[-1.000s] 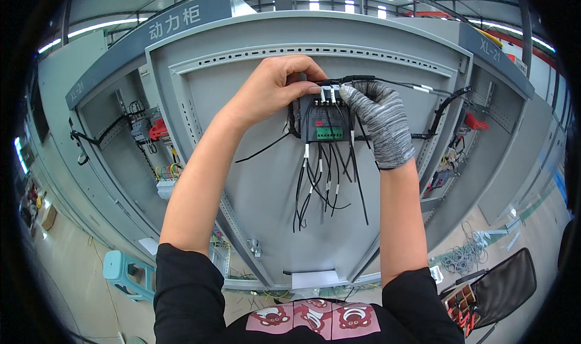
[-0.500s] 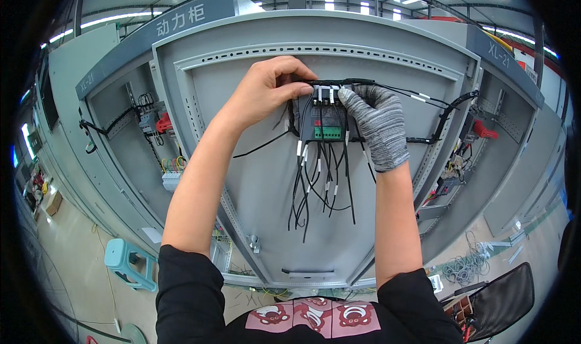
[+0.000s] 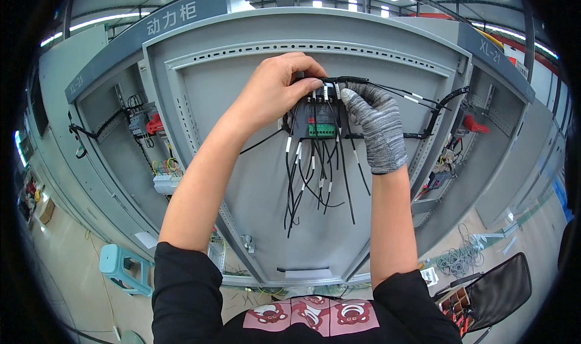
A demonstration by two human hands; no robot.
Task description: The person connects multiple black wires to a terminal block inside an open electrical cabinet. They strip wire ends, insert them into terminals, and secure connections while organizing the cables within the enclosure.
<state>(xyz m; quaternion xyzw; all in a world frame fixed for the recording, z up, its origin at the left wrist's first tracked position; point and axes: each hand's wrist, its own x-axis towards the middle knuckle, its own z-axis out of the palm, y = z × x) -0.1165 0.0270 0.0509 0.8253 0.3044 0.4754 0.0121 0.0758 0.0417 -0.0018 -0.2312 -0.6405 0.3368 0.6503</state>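
At one module part-hidden by loose wires, high on one panel, pinching one bundle in left hand, curling fingers of right hand (cannot tell round what), amid two red handles, one stool, one chair.

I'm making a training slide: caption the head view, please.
Bare left hand and grey-gloved right hand at the top of a black boxy module, thin white-tagged black wires hanging below.

Right hand raised beside left hand
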